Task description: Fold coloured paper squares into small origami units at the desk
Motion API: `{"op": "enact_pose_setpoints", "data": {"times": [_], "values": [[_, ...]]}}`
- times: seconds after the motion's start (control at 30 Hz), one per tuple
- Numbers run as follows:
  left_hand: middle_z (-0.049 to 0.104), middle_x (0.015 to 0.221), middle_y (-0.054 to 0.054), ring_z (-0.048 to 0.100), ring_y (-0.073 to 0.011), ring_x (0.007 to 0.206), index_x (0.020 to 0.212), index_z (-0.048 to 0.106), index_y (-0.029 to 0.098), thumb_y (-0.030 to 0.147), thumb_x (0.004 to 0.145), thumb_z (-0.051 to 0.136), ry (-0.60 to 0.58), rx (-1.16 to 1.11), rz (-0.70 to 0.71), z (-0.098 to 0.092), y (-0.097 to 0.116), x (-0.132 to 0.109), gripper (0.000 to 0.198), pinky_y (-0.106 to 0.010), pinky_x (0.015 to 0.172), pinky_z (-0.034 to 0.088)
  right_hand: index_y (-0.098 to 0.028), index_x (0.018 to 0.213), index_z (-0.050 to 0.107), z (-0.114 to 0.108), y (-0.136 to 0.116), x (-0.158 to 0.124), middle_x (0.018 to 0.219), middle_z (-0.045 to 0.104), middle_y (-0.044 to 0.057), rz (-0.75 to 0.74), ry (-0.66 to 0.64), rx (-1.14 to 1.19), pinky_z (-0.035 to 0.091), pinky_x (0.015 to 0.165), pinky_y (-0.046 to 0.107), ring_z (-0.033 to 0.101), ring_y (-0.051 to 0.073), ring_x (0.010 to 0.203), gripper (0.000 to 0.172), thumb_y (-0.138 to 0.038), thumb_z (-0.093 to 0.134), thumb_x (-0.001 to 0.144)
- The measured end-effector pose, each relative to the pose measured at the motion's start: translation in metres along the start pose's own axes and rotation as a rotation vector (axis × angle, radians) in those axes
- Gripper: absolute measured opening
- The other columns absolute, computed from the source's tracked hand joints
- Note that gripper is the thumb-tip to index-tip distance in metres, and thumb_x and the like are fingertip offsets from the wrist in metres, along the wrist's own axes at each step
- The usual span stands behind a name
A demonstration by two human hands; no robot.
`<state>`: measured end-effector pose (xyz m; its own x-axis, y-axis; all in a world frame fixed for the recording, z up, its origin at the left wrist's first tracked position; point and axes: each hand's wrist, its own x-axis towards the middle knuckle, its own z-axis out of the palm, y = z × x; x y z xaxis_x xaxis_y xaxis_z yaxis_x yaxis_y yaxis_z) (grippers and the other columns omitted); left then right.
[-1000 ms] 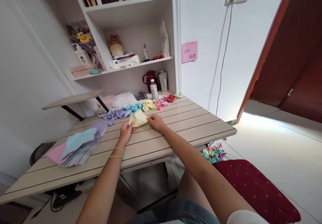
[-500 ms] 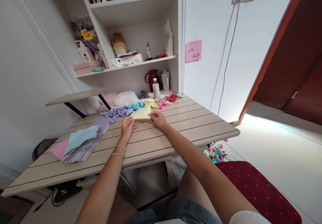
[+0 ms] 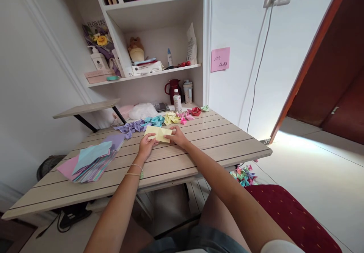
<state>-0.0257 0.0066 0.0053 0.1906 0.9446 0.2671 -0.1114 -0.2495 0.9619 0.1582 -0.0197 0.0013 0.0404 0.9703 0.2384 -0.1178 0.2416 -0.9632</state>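
A pale yellow sheet of origami paper [image 3: 159, 133], folded to a rectangle with crease lines, is held just above the desk. My left hand [image 3: 146, 145] pinches its left end, thumb on top. At the right end my right hand [image 3: 179, 136] grips the paper between thumb and fingers. Behind it lies a row of folded paper pieces: purple ones [image 3: 132, 127], blue ones [image 3: 155, 121], yellow ones [image 3: 171, 118], pink ones [image 3: 186, 116] and a red one [image 3: 195, 111]. To the left, a stack of coloured paper [image 3: 95, 164] is fanned out.
The striped wooden desk [image 3: 216, 143] backs onto white shelves. A bottle [image 3: 177, 100], a red jug [image 3: 172, 88] and a tumbler [image 3: 188, 91] stand at the back. More folded pieces [image 3: 243, 175] lie below the right edge, near a red cushioned seat [image 3: 287, 215].
The yellow paper was a raised, slanting shape and is now a rectangle lying flatter. My left hand has shifted slightly right, with its thumb now over the paper.
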Motion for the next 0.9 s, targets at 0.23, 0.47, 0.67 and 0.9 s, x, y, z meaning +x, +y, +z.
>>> {"op": "enact_pose_setpoints", "data": {"times": [0.23, 0.47, 0.67, 0.9], "values": [[0.07, 0.074, -0.008, 0.068, -0.019, 0.072, 0.091, 0.064, 0.01, 0.03, 0.052, 0.08, -0.07, 0.021, -0.054, 0.002, 0.0, -0.002, 0.046, -0.034, 0.075, 0.053, -0.023, 0.112, 0.034, 0.003, -0.002, -0.003, 0.08, 0.063, -0.002, -0.041, -0.067, 0.051, 0.055, 0.06, 0.031, 0.064, 0.015, 0.063, 0.061, -0.029, 0.071, 0.064], [0.069, 0.072, -0.006, 0.065, -0.0152, 0.069, 0.081, 0.064, 0.011, 0.037, 0.054, 0.079, 0.071, -0.052, -0.056, -0.002, 0.0, 0.0, 0.04, -0.03, 0.072, 0.052, -0.018, 0.102, 0.061, 0.002, -0.009, -0.006, 0.094, 0.065, 0.004, -0.187, -0.263, -0.282, 0.051, 0.067, 0.026, 0.063, 0.013, 0.07, 0.046, -0.032, 0.075, 0.061], [0.067, 0.069, -0.004, 0.064, -0.0145, 0.064, 0.074, 0.062, 0.012, 0.04, 0.051, 0.08, 0.025, -0.004, -0.042, 0.0, 0.001, -0.001, 0.04, -0.029, 0.069, 0.05, -0.017, 0.084, 0.062, 0.002, -0.004, -0.004, 0.069, 0.063, 0.0, -0.037, -0.141, -0.13, 0.05, 0.056, 0.024, 0.063, 0.016, 0.071, 0.034, -0.047, 0.068, 0.067], [0.068, 0.069, -0.004, 0.064, -0.0166, 0.067, 0.071, 0.064, 0.013, 0.036, 0.051, 0.079, 0.006, 0.086, 0.002, 0.002, 0.0, -0.003, 0.035, -0.03, 0.071, 0.049, -0.016, 0.071, 0.057, 0.001, -0.003, -0.001, 0.06, 0.061, -0.001, -0.003, -0.06, -0.107, 0.049, 0.053, 0.023, 0.059, 0.013, 0.058, 0.036, -0.049, 0.069, 0.065]]}}
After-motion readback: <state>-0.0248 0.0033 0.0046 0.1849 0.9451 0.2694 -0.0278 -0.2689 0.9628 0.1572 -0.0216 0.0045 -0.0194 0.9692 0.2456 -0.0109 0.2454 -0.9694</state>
